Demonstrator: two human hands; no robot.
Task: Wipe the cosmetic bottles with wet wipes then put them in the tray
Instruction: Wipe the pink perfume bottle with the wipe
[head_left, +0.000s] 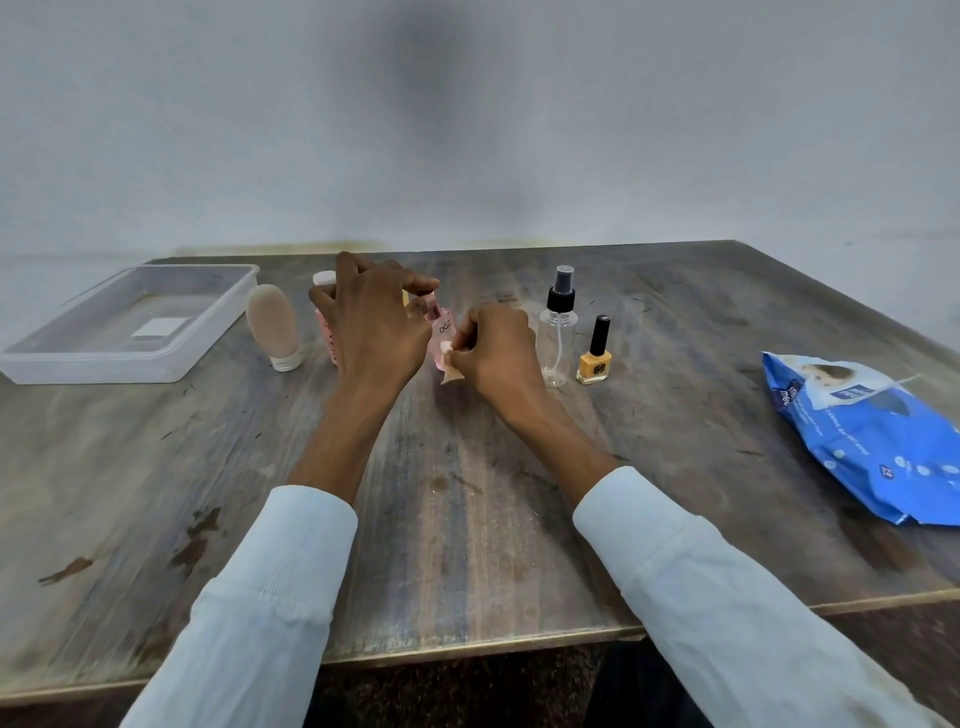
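My left hand (371, 319) pinches the top of a small pink bottle (441, 325) marked DGZ, standing at the table's middle. My right hand (496, 348) pinches a small crumpled wet wipe (448, 358) against the bottle's lower side. Another pink bottle (326, 335) with a white cap stands mostly hidden behind my left hand. A beige tube (272, 325) stands on its cap to the left. A clear spray bottle (558, 332) and a yellow nail polish (595, 356) stand to the right. The clear plastic tray (218, 317) sits at the far left.
A blue pack of wet wipes (872, 441) lies at the table's right edge. The wooden table (467, 519) ends against a pale wall behind the bottles. A white label lies on the tray's floor.
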